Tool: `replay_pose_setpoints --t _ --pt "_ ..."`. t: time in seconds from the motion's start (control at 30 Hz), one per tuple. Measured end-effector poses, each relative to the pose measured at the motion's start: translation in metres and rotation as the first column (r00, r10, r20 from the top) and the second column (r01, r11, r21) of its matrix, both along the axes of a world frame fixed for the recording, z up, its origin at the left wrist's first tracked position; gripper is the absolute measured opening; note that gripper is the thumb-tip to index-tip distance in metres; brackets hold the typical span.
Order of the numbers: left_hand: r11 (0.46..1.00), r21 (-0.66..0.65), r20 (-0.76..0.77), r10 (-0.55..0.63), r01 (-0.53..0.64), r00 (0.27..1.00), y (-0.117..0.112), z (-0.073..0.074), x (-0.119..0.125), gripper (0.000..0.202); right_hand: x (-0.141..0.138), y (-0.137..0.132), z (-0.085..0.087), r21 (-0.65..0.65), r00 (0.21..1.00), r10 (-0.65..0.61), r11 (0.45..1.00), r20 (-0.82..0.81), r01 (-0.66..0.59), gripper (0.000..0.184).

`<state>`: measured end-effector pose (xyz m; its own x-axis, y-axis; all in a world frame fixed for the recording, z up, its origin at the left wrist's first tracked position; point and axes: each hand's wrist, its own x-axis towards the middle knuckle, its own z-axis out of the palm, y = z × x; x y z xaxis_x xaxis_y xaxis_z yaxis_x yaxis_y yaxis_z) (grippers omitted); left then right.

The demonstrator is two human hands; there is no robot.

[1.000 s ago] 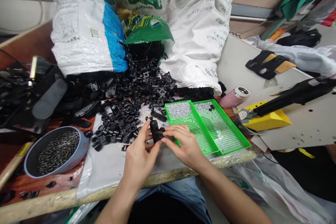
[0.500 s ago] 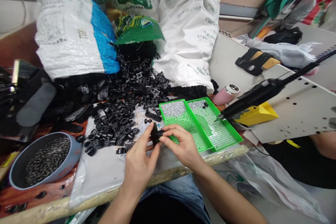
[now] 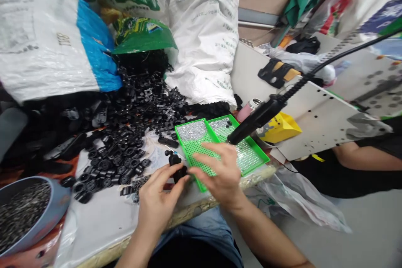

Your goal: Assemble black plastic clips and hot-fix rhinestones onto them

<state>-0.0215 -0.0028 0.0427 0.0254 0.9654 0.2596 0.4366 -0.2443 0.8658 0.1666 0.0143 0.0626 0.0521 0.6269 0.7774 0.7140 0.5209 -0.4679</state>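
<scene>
My left hand (image 3: 157, 201) pinches a small black plastic part (image 3: 177, 169) just above the white sheet near the table's front edge. My right hand (image 3: 220, 171) hovers over the near end of the green perforated tray (image 3: 201, 157), its fingers stretched out and apart, its thumb close to the black part. A black power screwdriver (image 3: 257, 119) on a cable hangs with its tip over the tray's right half, just beyond my right fingertips. Small silver screws lie in the tray's far end.
A heap of black plastic parts (image 3: 135, 109) spills from sacks (image 3: 201, 37) at the back. A grey bowl of small dark pieces (image 3: 25, 213) stands front left. A pink flask (image 3: 248, 109), a yellow scoop (image 3: 279, 127) and another person's arm (image 3: 361, 155) are to the right.
My right hand has let go of the black part and spread open toward the tray. The hanging screwdriver has swung in leftward over the tray. The view has shifted to the right.
</scene>
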Motion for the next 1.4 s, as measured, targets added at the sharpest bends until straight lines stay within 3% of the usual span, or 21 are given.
replay_pose_setpoints --t 0.03,0.07,0.1,0.13,0.17,0.2,0.27,0.33,0.4,0.53,0.77,1.03,1.2,1.3,1.4 --pt "0.998 -0.068 0.036 -0.016 0.018 0.999 0.001 -0.002 0.001 0.028 0.016 0.006 0.005 0.094 0.984 -0.167 0.981 -0.052 0.172 0.038" --pt "0.99 -0.135 0.073 -0.028 0.037 0.997 0.002 -0.004 0.002 0.031 0.033 0.015 0.01 0.189 0.933 -0.304 0.922 -0.192 0.339 0.05" --pt "0.979 -0.194 0.106 -0.036 0.057 0.994 0.003 -0.007 0.002 0.034 0.05 0.024 0.014 0.194 0.879 -0.346 0.886 -0.328 0.421 0.061" --pt "0.967 -0.242 0.134 -0.043 0.075 0.99 0.004 -0.01 0.003 0.037 0.066 0.033 0.017 0.125 0.849 -0.308 0.911 -0.43 0.394 0.063" --pt "0.956 -0.278 0.156 -0.046 0.089 0.987 0.005 -0.013 0.004 0.039 0.081 0.042 0.018 0.009 0.85 -0.214 0.969 -0.481 0.249 0.056" --pt "0.946 -0.309 0.169 -0.047 0.099 0.984 0.005 -0.017 0.004 0.042 0.093 0.049 0.017 -0.092 0.836 -0.146 0.989 -0.528 0.114 0.048" --pt "0.926 -0.363 0.175 -0.044 0.106 0.984 0.006 -0.024 0.005 0.049 0.11 0.059 0.01 -0.24 0.801 -0.074 0.967 -0.595 -0.089 0.032" --pt "0.906 -0.409 0.176 -0.039 0.109 0.984 0.006 -0.031 0.005 0.055 0.118 0.061 -0.002 -0.303 0.762 -0.109 0.946 -0.638 -0.118 0.025" --pt "0.89 -0.439 0.19 -0.039 0.12 0.981 0.005 -0.037 0.006 0.058 0.121 0.059 -0.015 -0.298 0.709 -0.17 0.953 -0.684 -0.059 0.027" --pt "0.875 -0.466 0.221 -0.03 0.133 0.975 0.006 -0.041 0.008 0.059 0.122 0.059 -0.036 -0.228 0.626 -0.226 0.971 -0.746 0.078 0.036" --pt "0.863 -0.491 0.247 0.005 0.121 0.969 0.007 -0.043 0.01 0.061 0.123 0.063 -0.047 -0.242 0.622 -0.255 0.964 -0.741 0.107 0.041" --pt "0.842 -0.52 0.231 -0.019 0.14 0.973 0.007 -0.05 0.008 0.063 0.116 0.059 -0.047 -0.249 0.629 -0.268 0.961 -0.73 0.121 0.041" --pt "0.846 -0.512 0.274 -0.003 0.149 0.962 0.006 -0.05 0.012 0.061 0.108 0.051 -0.028 -0.215 0.648 -0.279 0.96 -0.709 0.177 0.037" --pt "0.857 -0.486 0.318 -0.011 0.173 0.948 0.003 -0.048 0.015 0.057 0.078 0.04 -0.007 -0.142 0.679 -0.145 0.988 -0.719 0.061 0.028" --pt "0.873 -0.451 0.319 -0.035 0.184 0.947 0.001 -0.047 0.016 0.051 0.029 0.025 0.009 -0.084 0.618 0.108 0.958 -0.779 -0.273 0.025"
